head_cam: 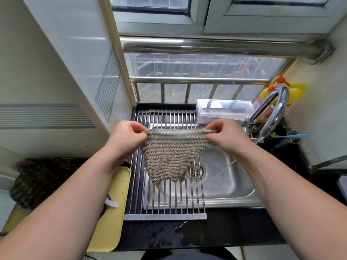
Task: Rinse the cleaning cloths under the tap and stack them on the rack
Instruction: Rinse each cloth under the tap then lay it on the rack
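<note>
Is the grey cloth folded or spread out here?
Spread: the cloth hangs open over the rack, top corners pinched by left hand and right hand.

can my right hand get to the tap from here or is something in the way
Probably yes: the tap stands just to the right of the right hand, nothing visible between them. But that hand pinches a top corner of the cloth, so it must let go first.

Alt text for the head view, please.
The left hand and right hand pinch the top corners of a grey knitted cloth, holding it spread above the metal rack that spans a steel sink; the tap stands at right.
</note>
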